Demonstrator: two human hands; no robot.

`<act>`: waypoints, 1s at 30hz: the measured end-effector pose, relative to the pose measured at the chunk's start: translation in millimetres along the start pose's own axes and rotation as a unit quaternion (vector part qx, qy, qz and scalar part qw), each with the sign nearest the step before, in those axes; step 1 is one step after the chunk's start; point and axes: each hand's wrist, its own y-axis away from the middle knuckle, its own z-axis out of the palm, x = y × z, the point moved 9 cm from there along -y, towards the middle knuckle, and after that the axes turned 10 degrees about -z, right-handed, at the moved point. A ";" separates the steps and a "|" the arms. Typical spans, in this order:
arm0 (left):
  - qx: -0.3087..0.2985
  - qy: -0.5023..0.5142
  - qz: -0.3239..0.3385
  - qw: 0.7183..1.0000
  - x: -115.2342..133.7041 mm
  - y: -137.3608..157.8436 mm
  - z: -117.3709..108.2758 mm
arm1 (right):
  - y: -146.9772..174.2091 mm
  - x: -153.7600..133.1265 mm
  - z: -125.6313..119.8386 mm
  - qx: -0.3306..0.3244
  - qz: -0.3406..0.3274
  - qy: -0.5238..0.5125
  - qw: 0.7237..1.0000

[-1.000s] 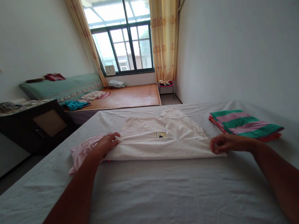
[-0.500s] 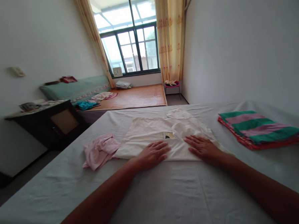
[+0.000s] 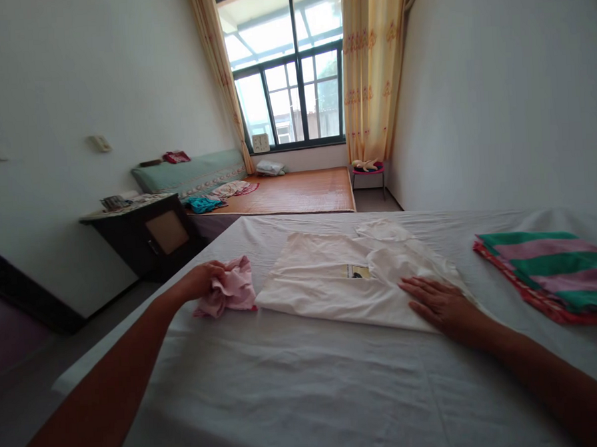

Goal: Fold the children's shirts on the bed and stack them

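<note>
On the sheet-covered surface lies a white shirt [image 3: 321, 275], its near edge folded over and a small printed patch showing near the middle. My right hand [image 3: 440, 303] rests flat on the shirt's right part, fingers outstretched. Out to the left, my left hand [image 3: 206, 280] grips a crumpled pink cloth [image 3: 234, 287], which sits beside the shirt's left corner; the fingertips are partly hidden in its folds.
A folded green-and-pink striped cloth [image 3: 555, 260] lies on a red one at the right of the white sheet [image 3: 337, 395]. Beyond are a dark cabinet [image 3: 144, 238], a bed with a brown mat [image 3: 301, 190], and a small pink stool [image 3: 368, 171] by the curtain.
My left hand has left the white shirt and moved left onto the pink cloth, gripping and bunching it. My right hand stays flat on the shirt. The view has turned left.
</note>
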 end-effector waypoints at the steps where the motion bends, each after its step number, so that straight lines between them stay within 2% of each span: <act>1: 0.024 -0.024 -0.006 0.999 -10.6 -2.6 -6.7 | 0.0 0.2 0.3 -0.001 0.000 0.000 1.000; 3: 0.045 -0.090 0.015 0.995 -26.9 -7.1 -12.8 | 0.1 0.9 0.2 -0.001 0.004 0.000 1.000; 6: 0.038 -0.171 -0.020 0.984 -54.9 -14.5 -9.0 | 0.0 1.5 -0.3 0.000 0.008 -0.005 1.000; 8: 0.011 -0.202 -0.055 0.978 -62.2 -17.5 0.0 | -0.7 1.8 -0.2 -0.001 0.005 -0.008 1.000; 9: 0.009 -0.209 -0.063 0.976 -57.5 -17.9 2.7 | -1.1 2.1 0.2 -0.003 0.003 -0.008 1.000; 11: 0.061 -0.207 -0.024 0.976 -22.6 -15.1 0.8 | -2.1 2.6 1.0 -0.008 0.004 -0.007 1.000; 13: 0.148 -0.179 0.076 0.970 42.2 -1.6 -2.9 | -3.4 0.6 0.3 -0.010 0.010 -0.005 1.000; 14: 0.162 -0.150 0.135 0.966 79.7 8.5 1.7 | -4.3 -2.9 -0.8 -0.010 0.009 -0.005 1.000; 16: 0.115 -0.089 0.257 0.955 156.6 32.0 26.6 | -7.1 -15.9 -3.4 -0.015 -0.012 -0.010 1.000; 18: 0.054 -0.033 0.363 0.930 223.0 59.7 56.2 | -9.4 -31.4 -3.9 -0.034 -0.042 -0.022 0.998; 20: -0.011 -0.006 0.424 0.906 264.1 81.9 86.9 | -9.2 -36.4 -3.3 -0.051 -0.045 -0.029 0.997; 22: -0.056 -0.004 0.436 0.898 276.6 92.0 111.2 | -5.0 -24.4 -3.2 -0.053 -0.008 -0.017 0.998; 25: -0.066 -0.017 0.392 0.918 257.8 83.1 125.6 | 9.1 16.9 -5.3 -0.039 0.084 0.020 0.996; 28: -0.039 -0.014 0.340 0.940 235.0 60.6 116.9 | 21.6 64.9 -12.9 -0.022 0.178 0.034 0.983; 30: -0.005 0.007 0.310 0.951 235.9 43.1 104.3 | 15.8 86.1 -23.9 0.005 0.195 0.026 0.980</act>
